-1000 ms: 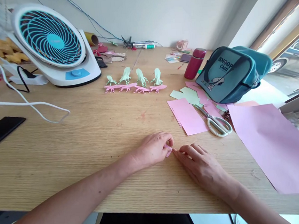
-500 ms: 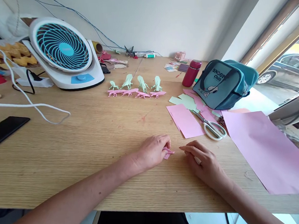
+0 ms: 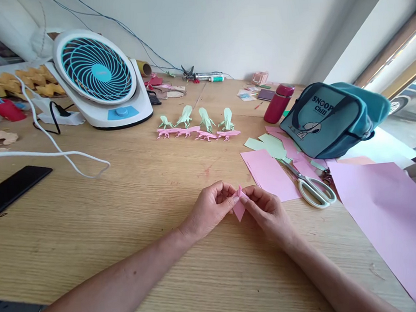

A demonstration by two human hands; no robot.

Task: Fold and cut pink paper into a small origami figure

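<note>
A small folded pink paper (image 3: 239, 210) is pinched between both hands above the wooden table, its pointed end toward me. My left hand (image 3: 210, 206) grips its left side with thumb and fingers, and my right hand (image 3: 267, 211) grips its right side. Behind them stand several folded green paper figures (image 3: 205, 119) and, just in front of those, a row of pink ones (image 3: 190, 131). A stack of pink paper (image 3: 271, 174) lies beyond my right hand, with white-handled scissors (image 3: 315, 191) at its right edge.
A white fan (image 3: 99, 73) stands at the back left, near a white cable (image 3: 58, 152) and a black flat object (image 3: 10, 190). Right of centre are a red bottle (image 3: 278, 103), a teal bag (image 3: 324, 119) and green paper scraps (image 3: 272, 144). A large pink sheet (image 3: 391, 208) covers the right side.
My right hand has moved in to the folded paper and closed on it. The paper has turned, with its point now toward me. The view has shifted slightly.
</note>
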